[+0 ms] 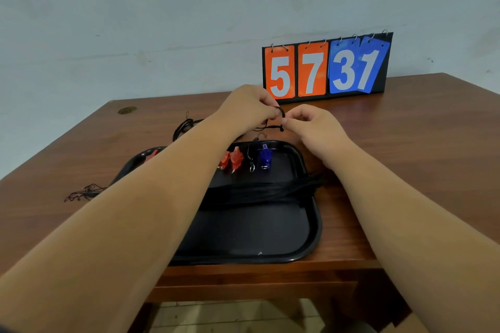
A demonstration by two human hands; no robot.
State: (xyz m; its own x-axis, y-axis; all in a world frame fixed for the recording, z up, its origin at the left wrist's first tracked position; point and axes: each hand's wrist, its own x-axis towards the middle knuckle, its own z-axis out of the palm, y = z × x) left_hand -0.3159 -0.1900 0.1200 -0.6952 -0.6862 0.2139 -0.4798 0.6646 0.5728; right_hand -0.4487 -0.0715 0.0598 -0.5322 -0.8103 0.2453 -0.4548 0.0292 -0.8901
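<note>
Nearest to me was the black tray [315,224], sitting on the wooden table [405,143], with its front half bare. A bundle of black cords [259,193] lay across the tray's middle and spilled over its right rim. On the tray's far half were the red whistles [236,159], a black clasp [251,162] and a blue whistle [265,157], all side by side. A loose cord tangle [84,193] lay on the table left of the tray.

Both hands hovered just past the tray's far rim. The left hand [244,107] had its fingers curled, the tips pinching the top of a thin black cord [282,113]. The right hand [313,127] pinched the same cord lower down between thumb and forefinger, with its other fingers curled in. The cord arced in the short gap between the two sets of fingertips, clear of the tray. A strand hung below, toward the left hand.

Another coiled cord [184,127] lay behind the tray's far-left corner. Furthest back, beyond the tray, a scoreboard [324,70] read 5 7 3 1.
</note>
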